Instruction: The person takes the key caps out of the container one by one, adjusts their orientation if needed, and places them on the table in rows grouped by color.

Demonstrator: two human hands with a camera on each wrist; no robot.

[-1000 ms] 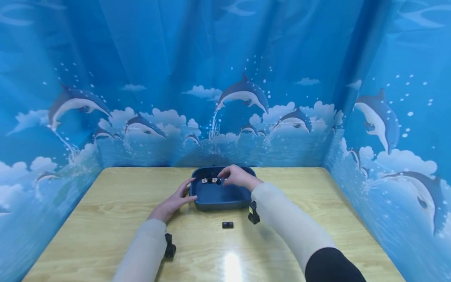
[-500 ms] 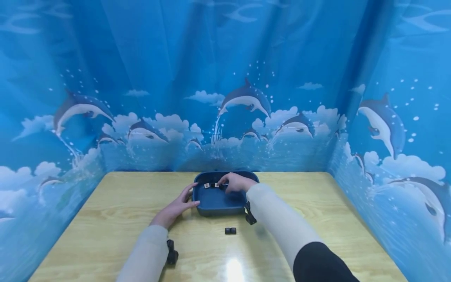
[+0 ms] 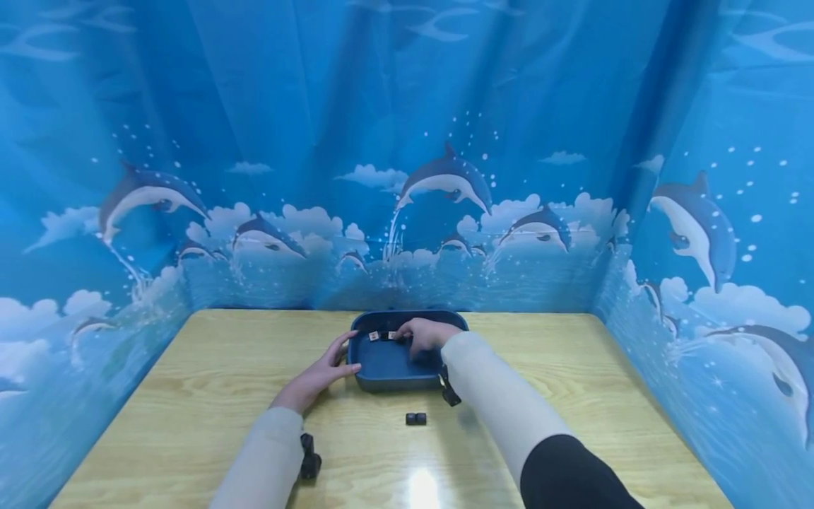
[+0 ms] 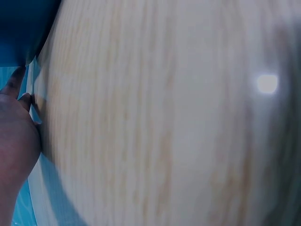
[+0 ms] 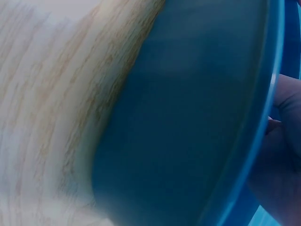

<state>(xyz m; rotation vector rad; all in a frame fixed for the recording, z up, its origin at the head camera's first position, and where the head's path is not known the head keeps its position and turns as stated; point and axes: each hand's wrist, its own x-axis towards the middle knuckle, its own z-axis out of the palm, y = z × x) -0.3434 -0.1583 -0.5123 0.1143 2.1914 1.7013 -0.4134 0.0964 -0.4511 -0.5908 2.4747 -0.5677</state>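
Observation:
My left hand (image 3: 318, 378) rests against the left side of a dark blue tray (image 3: 397, 385), its thumb and fingers spread along the wall. In the left wrist view, fingers of that hand (image 4: 16, 127) touch the tray's underside edge. My right hand (image 3: 427, 336) reaches inside the tray, fingertips at the right end of a short row of small cube-like pieces. A small black block there is mostly covered by the fingers, which seem to pinch it. Left of it lie a white piece (image 3: 392, 335), a black piece (image 3: 384, 336) and another marked white piece (image 3: 374, 336).
Two small black blocks (image 3: 416, 418) sit side by side on the wooden table (image 3: 540, 396), in front of the tray. A dolphin-print curtain (image 3: 305, 212) stands close behind the tray and along both sides. In the right wrist view, the tray's wall (image 5: 188, 117) hides most of the right fingers.
My right hand has lowered into the tray and turned slightly, bringing the black block down beside the row. The left hand keeps its place on the tray. The head view has shifted a little.

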